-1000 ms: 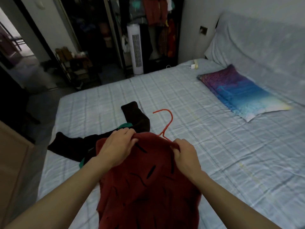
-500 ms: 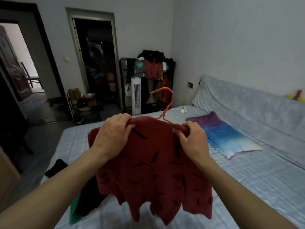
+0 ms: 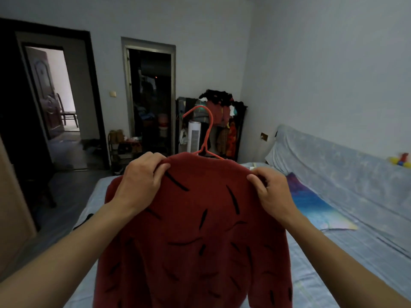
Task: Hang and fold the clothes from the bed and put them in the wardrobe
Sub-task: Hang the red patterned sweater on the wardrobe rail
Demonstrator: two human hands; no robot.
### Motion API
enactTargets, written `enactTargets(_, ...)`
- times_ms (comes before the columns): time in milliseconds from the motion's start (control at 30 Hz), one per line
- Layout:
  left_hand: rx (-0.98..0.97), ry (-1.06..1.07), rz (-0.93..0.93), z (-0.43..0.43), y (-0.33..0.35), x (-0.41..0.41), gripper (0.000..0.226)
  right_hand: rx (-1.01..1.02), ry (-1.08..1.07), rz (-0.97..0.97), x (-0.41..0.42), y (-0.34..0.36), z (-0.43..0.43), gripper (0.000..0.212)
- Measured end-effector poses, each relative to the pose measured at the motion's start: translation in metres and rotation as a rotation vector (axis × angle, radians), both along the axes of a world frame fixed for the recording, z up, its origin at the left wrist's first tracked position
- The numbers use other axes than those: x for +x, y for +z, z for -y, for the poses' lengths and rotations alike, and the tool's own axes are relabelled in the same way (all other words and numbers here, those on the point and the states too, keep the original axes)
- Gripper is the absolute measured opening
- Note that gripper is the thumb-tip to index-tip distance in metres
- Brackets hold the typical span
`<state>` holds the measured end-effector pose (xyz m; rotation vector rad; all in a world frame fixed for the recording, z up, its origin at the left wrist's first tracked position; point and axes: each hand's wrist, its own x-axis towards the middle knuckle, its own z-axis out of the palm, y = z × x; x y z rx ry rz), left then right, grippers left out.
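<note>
Left hand: my left hand [image 3: 142, 181] grips the left shoulder of the red sweater [image 3: 200, 241]. The fingers curl over the top edge and the thumb presses the cloth from my side.
Right hand: my right hand [image 3: 272, 192] pinches the right shoulder the same way, fingers bunched over the edge, thumb towards me.
Sweater: held up in the air in front of me, above the bed [image 3: 333, 252], hanging down between my forearms. It is dark red with short black dashes, and its lower hem runs out of the bottom of the view.
Hanger: an orange-red wire hanger [image 3: 208, 134] sits inside the sweater. Its hook and neck stand up out of the collar between my two hands, and its arms are hidden under the cloth.
Other clothing: a black garment [image 3: 85, 220] shows on the left edge of the bed, mostly hidden behind my left forearm.
Bed: pale blue checked sheet, with a blue and purple pillow [image 3: 311, 205] on the right near the covered headboard [image 3: 333, 161].
Wardrobe: the open wardrobe [image 3: 222, 121] stands in the far corner beyond the bed, clothes hung in it and heaped on top, well apart from the sweater.
Beside it: a white tower fan [image 3: 194, 138] stands in front of the wardrobe.
</note>
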<state>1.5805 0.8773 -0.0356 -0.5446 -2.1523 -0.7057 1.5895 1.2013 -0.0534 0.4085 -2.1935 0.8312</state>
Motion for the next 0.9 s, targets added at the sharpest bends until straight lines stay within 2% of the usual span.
enactTargets(267,-0.002,0.148,-0.08,-0.025,0.03,0.051,0.021,-0.041,0.234,-0.051,0.013,0.035,-0.002,0.009)
enactTargets(433,-0.011,0.201,-0.091,-0.065,0.037,0.092,0.027,0.028,0.409,-0.13,0.034,0.052,0.004,0.018)
enactTargets(533,0.008,0.27,-0.078,-0.074,0.031,0.114,0.026,0.077,0.474,-0.124,0.043,0.053,0.006,0.018)
enactTargets(667,0.0,0.357,-0.047,-0.078,0.024,0.146,0.019,0.212,0.643,-0.017,0.049,0.056,0.015,0.018)
enactTargets(900,-0.009,0.434,-0.062,-0.086,0.033,0.194,0.023,0.193,0.844,-0.109,0.074,0.074,0.051,0.018)
